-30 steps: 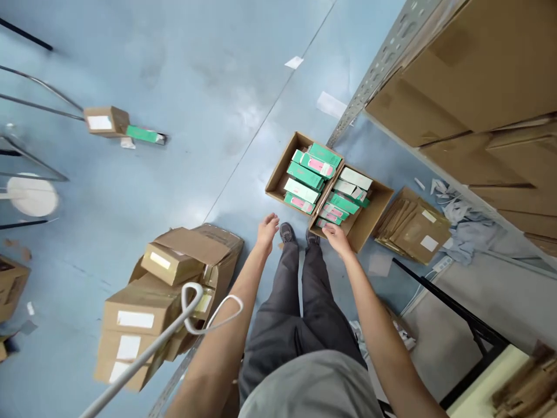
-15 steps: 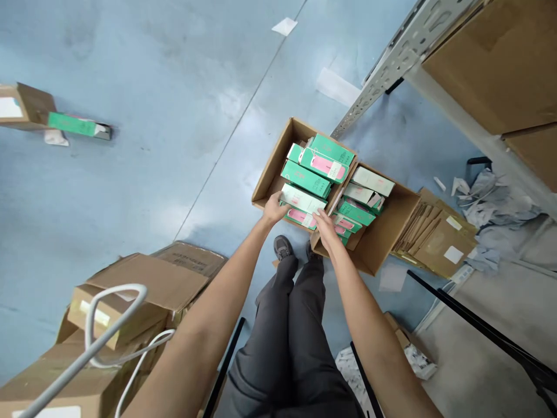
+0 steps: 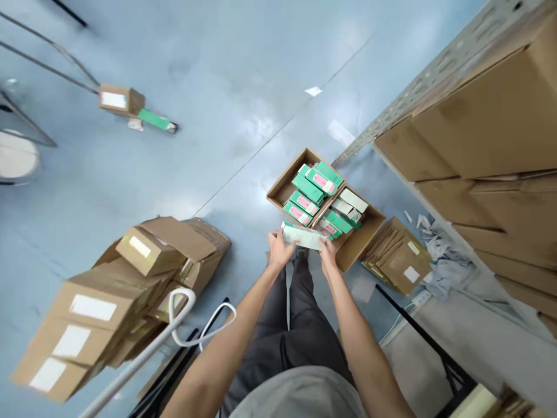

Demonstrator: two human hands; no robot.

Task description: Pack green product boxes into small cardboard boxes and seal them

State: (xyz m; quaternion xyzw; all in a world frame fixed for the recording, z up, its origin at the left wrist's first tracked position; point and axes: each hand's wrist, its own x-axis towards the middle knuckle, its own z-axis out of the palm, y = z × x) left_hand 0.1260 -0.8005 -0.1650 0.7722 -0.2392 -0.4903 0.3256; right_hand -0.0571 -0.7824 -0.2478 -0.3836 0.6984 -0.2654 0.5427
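Note:
My left hand [image 3: 278, 252] and my right hand [image 3: 328, 253] grip the two ends of a pale green product box [image 3: 303, 236], held level above my feet. Just beyond it, on the blue floor, sits an open cardboard carton [image 3: 285, 187] with two halves, holding several green and pink product boxes [image 3: 313, 186].
A metal shelf rack [image 3: 439, 64] loaded with big cardboard boxes [image 3: 487, 116] rises on the right. Flattened cartons [image 3: 398, 258] lie beside the open carton. A stack of labelled cardboard boxes [image 3: 108, 296] stands at the left, and a small box [image 3: 119, 100] lies far left on the floor.
Both hands reached into the carton, took hold of the pale green box, and have lifted it out toward me. The view has pulled back up.

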